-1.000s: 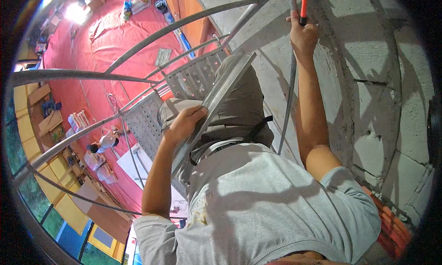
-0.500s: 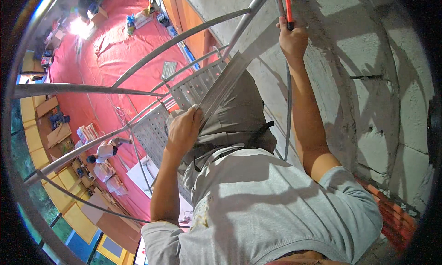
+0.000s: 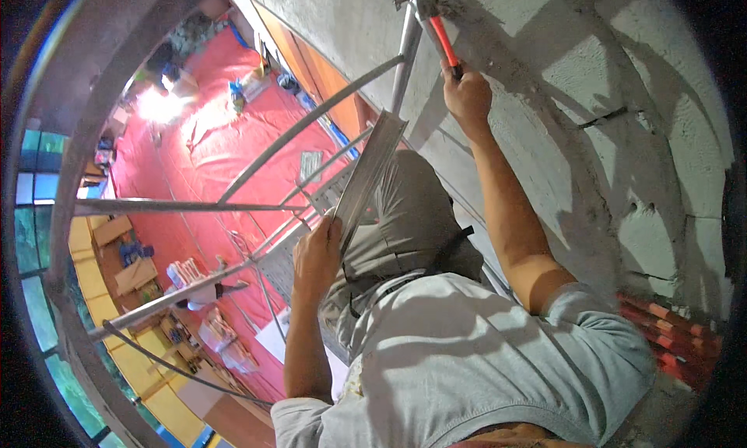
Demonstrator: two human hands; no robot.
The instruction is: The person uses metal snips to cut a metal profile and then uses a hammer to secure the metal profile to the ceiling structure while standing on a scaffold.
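Note:
My right hand (image 3: 468, 102) is closed round the black grip of a hammer (image 3: 443, 42) with a red shaft. Its dark head is beside an upright scaffold pole, close to the grey wall; I cannot tell whether it touches either. In my left hand (image 3: 317, 253) is the lower end of a long, flat grey strip (image 3: 369, 176), my fingers closed on its edge. The strip slants up and away over my trousers, its far end toward the wall. Whether it is wood or metal I cannot make out.
Scaffold rails (image 3: 311, 129) curve round my left side, with a perforated metal platform (image 3: 280, 265) under me. Far below lies a floor with red sheeting (image 3: 233, 152), cartons and a bright light (image 3: 161, 103). A rough block wall (image 3: 646, 176) rises on my right, near red tiles (image 3: 669, 339).
My right hand has moved left and slightly down, and the hammer's head now shows. The strip stands steeper in my left hand. The whole view has shifted, and the person below is mostly hidden.

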